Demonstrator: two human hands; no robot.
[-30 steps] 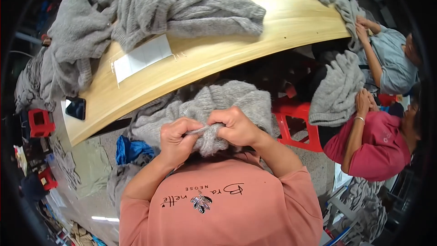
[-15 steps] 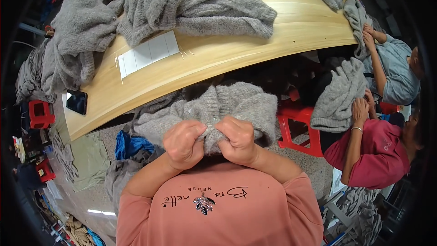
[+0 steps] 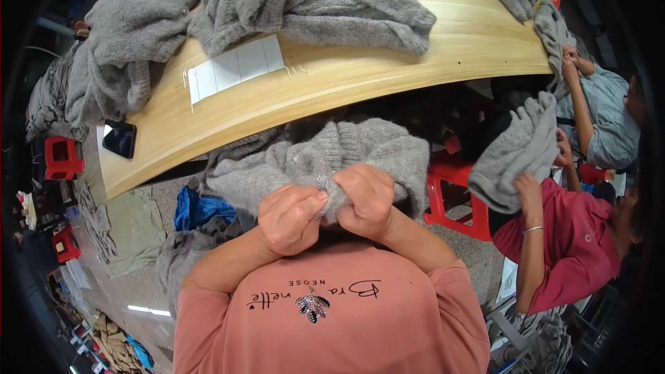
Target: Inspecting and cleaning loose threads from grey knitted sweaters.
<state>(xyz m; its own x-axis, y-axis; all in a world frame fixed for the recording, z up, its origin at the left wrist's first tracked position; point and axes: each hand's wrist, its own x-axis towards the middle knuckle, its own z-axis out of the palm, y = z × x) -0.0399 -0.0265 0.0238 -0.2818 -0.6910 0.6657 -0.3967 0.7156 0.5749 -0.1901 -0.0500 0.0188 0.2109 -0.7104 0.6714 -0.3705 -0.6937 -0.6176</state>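
A fuzzy grey knitted sweater (image 3: 384, 149) is bunched in front of my chest, its ribbed band running toward my hands. My left hand (image 3: 289, 218) is closed on a fold of the knit, thumb pressed against the fingers. Close beside it, my right hand (image 3: 365, 201) also grips the knit, fingers curled in. A small shiny spot (image 3: 322, 180) shows on the fabric between the hands; what it is I cannot make out. The part of the sweater inside the fists is hidden.
Ahead stands a wooden table (image 3: 388, 73) with piled grey sweaters (image 3: 353, 10), a white paper strip (image 3: 235, 68) and a phone (image 3: 119, 138). A red stool (image 3: 457, 201) is at right, where a co-worker in a red shirt (image 3: 571, 249) handles a grey knit (image 3: 516, 152). Blue cloth (image 3: 201, 208) lies left.
Both hands have shifted slightly, the left a little lower and the right higher, still gripping the sweater. At right, the co-worker's knit has tilted and one of their hands has moved down.
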